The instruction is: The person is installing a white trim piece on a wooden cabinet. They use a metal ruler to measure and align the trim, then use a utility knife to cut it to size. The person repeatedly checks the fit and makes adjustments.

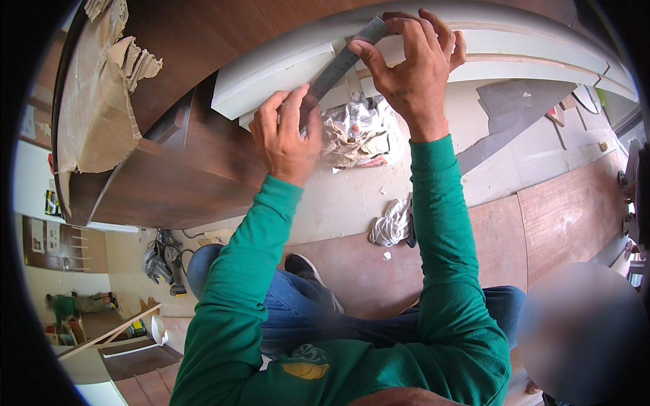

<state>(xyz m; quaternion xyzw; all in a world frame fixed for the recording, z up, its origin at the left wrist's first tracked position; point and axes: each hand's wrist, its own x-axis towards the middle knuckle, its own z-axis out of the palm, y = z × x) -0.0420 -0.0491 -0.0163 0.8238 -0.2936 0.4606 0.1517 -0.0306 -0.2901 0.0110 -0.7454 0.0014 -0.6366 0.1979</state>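
A flat grey metal ruler (343, 59) slants across the pale edge of a white panel (271, 76) at the top of the view. My right hand (416, 71) pinches its upper end, the thumb on the near face and the other fingers behind or spread past it. Around the lower end, the fingers of my left hand (290, 132) are curled and slightly blurred; they partly hide that end. Below the ruler, a crumpled plastic bag with brown paper (362, 135) rests on the floor.
Dark brown wooden panels (183, 176) stand at left, with torn cardboard (101, 128) over them. A white cloth bundle (391, 223) and brown boards (562, 216) lie on the floor. Corded power tools (162, 260) sit beyond my left knee. A blurred round patch covers the lower right.
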